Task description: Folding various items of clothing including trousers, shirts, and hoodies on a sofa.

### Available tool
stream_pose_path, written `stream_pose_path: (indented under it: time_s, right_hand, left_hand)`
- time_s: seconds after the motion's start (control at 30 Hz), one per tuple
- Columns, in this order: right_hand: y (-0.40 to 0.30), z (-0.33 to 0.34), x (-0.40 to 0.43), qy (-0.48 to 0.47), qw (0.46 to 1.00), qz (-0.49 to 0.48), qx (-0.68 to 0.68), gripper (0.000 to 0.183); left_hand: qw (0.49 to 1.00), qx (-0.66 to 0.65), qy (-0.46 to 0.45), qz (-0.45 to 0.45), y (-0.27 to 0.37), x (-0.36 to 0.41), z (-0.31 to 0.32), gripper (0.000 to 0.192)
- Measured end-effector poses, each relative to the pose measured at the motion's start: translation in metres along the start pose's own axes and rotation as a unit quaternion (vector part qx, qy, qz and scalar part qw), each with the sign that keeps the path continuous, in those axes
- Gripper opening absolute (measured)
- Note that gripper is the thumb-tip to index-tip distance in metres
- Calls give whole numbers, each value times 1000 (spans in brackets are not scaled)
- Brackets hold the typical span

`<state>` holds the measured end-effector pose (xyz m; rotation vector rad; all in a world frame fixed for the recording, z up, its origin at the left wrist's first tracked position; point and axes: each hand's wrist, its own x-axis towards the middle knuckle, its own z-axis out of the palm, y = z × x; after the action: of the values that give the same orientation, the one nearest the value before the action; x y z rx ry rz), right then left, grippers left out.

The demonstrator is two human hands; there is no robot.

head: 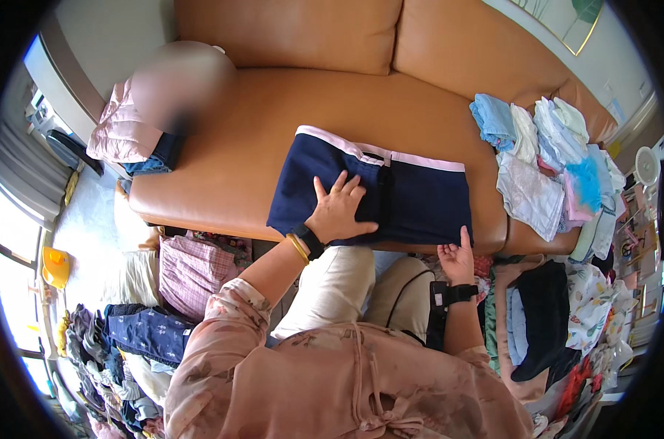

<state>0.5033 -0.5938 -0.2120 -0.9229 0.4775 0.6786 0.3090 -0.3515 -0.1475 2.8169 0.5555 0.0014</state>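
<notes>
A navy blue garment (425, 203) with a pale pink band along its far edge lies folded on the front of the brown leather sofa (332, 104). My left hand (340, 208) rests flat on its left half with the fingers spread. At the garment's near right corner is my right hand (457, 258), its index finger raised along the edge and the other fingers curled. The cloth partly hides what those curled fingers touch, so a grip there cannot be made out.
Several piled light-coloured clothes (551, 164) lie at the sofa's right end. A person in a pink quilted jacket (115, 131) is at the left end. Pink checked cloth (195, 271), navy patterned cloth (145, 332) and a black garment (540, 318) lie around my legs.
</notes>
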Motion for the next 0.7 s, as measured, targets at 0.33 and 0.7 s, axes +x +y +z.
stream_pose_path:
  time_s: [0.33, 0.7]
  right_hand:
    - [8, 19, 19, -133, 984, -79, 84, 27]
    - [46, 158, -93, -244, 826, -441, -252, 39]
  left_hand:
    - [996, -14, 65, -60, 12, 49, 35, 58]
    - [900, -420, 112, -35, -24, 38, 34, 45]
